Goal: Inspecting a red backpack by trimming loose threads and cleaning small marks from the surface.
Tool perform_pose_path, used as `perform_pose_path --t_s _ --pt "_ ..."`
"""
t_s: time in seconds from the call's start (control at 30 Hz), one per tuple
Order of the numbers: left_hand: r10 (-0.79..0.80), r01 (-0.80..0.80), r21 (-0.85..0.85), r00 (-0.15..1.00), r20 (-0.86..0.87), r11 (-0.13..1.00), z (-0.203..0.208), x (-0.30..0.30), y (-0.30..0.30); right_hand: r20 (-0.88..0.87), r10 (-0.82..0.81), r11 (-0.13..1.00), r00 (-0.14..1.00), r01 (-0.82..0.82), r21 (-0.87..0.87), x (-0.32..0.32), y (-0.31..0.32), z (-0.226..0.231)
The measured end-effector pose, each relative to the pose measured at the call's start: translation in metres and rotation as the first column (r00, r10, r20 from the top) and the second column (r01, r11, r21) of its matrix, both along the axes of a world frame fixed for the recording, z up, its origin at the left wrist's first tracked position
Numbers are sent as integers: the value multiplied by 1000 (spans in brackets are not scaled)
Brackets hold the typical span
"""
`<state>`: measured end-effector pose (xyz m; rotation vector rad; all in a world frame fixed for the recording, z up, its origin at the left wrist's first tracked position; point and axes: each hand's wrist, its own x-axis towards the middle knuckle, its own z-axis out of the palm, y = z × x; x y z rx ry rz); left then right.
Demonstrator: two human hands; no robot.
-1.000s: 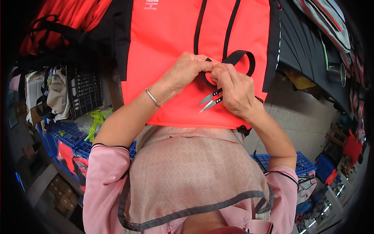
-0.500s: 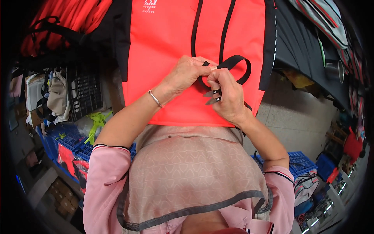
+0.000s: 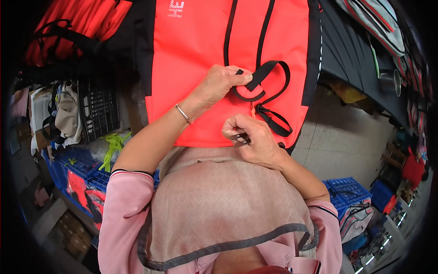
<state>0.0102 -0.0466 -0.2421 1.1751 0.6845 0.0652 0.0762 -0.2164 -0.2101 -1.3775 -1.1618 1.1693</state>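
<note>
A bright coral-red bag (image 3: 191, 55) with black side panels lies flat in front of me, its lower edge at my apron. My left hand (image 3: 218, 86) pinches the end of a black webbing strap (image 3: 286, 78) over the middle of the bag. From there the strap curves into a loop to the right. My right hand (image 3: 259, 142) is curled near the bag's lower edge, apart from the strap. In it is a pair of small snips (image 3: 243, 138), mostly hidden by the fingers. A smaller black strap loop (image 3: 279, 127) lies just right of that hand.
Stacked red bags (image 3: 86, 23) lie at the far left. A black crate (image 3: 99, 107) and blue crates (image 3: 82, 164) stand on the left, with another blue crate (image 3: 344, 192) at right. A metal cup (image 3: 390, 83) sits by the black-covered surface (image 3: 351, 50).
My right hand has let go of the strap and drawn down toward me with the snips. The strap's loop has loosened, while my left hand keeps its pinch.
</note>
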Motion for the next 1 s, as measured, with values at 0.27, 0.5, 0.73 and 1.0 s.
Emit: perform_pose_path --t_s 0.27,0.5,0.73,1.0 --pt "22 -22 39 1000 1 999 6 -2 -3 311 -334 942 890 311 122 42 -4 7" --pt "-2 2 5 1000 2 1000 7 -4 -2 785 -225 957 577 -21 290 58 11 -1" --pt "-26 26 27 1000 -2 999 4 -1 -1 901 -202 913 383 -261 315 63 25 -6" --pt "38 -38 -21 999 12 999 2 0 2 720 -283 936 634 17 353 49 32 -19"
